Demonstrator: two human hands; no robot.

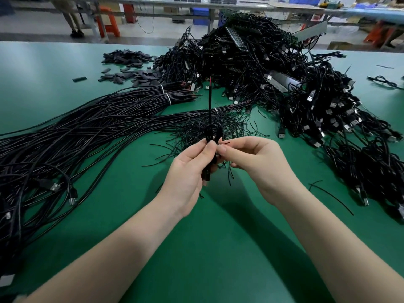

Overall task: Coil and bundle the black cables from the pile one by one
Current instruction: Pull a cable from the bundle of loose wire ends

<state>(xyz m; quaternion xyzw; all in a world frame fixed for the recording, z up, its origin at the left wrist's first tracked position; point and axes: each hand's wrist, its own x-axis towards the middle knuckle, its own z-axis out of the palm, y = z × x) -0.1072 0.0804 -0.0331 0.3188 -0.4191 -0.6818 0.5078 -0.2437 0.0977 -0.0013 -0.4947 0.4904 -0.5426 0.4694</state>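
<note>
both hands up over the green worktop (218, 248): left hand (188, 171) grips a small coiled black cable (213, 133) upright, its loop showing above the thumb and one free end sticking straight up. right hand (251, 162) pinches a thin tie at the coil's waist. big cable pile (273, 73) sits behind, long tied cable bundles (87, 127) lie left.

Both hands meet mid-table (54, 68) on a coiled cable (213, 133), its free end sticking up. Left of grip: straight cable bundles (91, 127). Behind and right: tangled USB cable pile (284, 84). Just behind: loose tie wires (209, 125). Far left-behind: sleeve pieces (129, 64).
</note>
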